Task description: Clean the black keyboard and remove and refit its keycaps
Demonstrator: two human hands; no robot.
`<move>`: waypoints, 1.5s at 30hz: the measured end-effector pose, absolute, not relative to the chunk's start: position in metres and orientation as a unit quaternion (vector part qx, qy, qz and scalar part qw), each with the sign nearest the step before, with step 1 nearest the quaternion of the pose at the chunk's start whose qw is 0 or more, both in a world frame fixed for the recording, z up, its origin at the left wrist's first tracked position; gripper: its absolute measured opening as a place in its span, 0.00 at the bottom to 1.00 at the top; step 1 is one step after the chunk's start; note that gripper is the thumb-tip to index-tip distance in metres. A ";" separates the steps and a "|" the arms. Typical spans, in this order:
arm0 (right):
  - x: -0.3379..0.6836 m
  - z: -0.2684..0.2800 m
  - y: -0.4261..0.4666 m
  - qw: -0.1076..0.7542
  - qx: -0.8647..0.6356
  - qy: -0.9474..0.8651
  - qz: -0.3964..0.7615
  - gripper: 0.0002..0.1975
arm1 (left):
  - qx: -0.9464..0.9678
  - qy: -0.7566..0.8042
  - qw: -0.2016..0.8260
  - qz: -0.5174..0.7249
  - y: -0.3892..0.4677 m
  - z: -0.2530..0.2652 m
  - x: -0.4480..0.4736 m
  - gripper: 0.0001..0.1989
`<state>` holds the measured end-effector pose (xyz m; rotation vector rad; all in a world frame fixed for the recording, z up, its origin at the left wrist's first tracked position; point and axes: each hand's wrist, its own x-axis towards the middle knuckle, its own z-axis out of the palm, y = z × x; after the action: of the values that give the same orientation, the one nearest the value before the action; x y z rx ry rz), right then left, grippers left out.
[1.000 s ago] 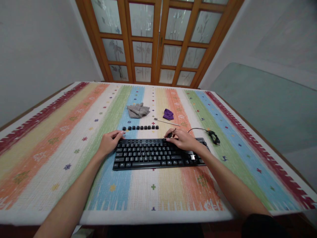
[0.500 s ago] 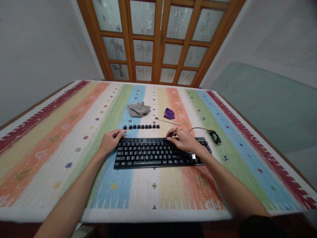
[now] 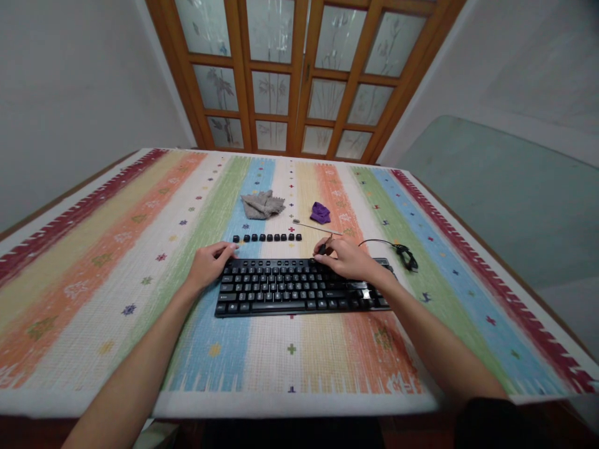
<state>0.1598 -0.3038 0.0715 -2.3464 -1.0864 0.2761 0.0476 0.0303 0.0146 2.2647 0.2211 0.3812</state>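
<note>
A black keyboard (image 3: 271,290) lies flat on the table. My right hand (image 3: 349,259) is over its upper right part, thumb and fingers closed on a small dark tool (image 3: 322,248) with a thin end sticking up. The tool's kind is too small to tell, and the hand hides part of the keys. At the keyboard's upper left corner is my left hand (image 3: 208,265), fingers curled and thumb pressed against the index finger; whether anything is between them I cannot make out. Behind the keyboard stands a row of several loose black keycaps (image 3: 270,237).
A crumpled grey cloth (image 3: 262,206) and a purple cloth (image 3: 320,213) lie farther back. A thin brush (image 3: 318,227) rests before the purple one. The coiled black cable (image 3: 406,257) is at the right. A striped tablecloth (image 3: 154,299) covers the table; wooden glazed doors (image 3: 299,75) stand behind.
Almost nothing has moved. My right hand has shifted very slightly over the keyboard, still gripping the dark tool; my left hand stays at the corner.
</note>
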 end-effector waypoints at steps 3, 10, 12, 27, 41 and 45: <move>0.168 0.072 -0.301 0.269 -0.873 -0.393 0.109 0.05 | 0.897 0.088 0.405 0.153 0.030 0.016 0.048 0.26; 0.182 0.073 -0.290 0.254 -0.867 -0.409 0.127 0.02 | 0.896 0.092 0.407 0.151 0.031 0.015 0.048 0.26; 0.187 0.072 -0.288 0.251 -0.866 -0.407 0.146 0.02 | 0.897 0.093 0.406 0.150 0.031 0.015 0.048 0.26; 0.216 0.058 -0.292 0.474 -0.749 -0.288 0.363 0.12 | 0.892 0.094 0.420 0.143 0.030 0.016 0.049 0.25; 0.198 0.067 -0.294 0.648 -0.667 -0.187 0.316 0.16 | 0.903 -0.063 0.376 0.197 -0.038 0.066 0.057 0.16; 0.188 0.070 -0.288 0.680 -0.645 -0.178 0.301 0.17 | 0.899 -0.132 0.358 0.216 -0.074 0.073 0.067 0.15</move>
<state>0.1881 -0.2883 0.0702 -1.4475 -0.3993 0.6749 0.0672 -0.0739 0.0734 2.3189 -0.3410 0.5579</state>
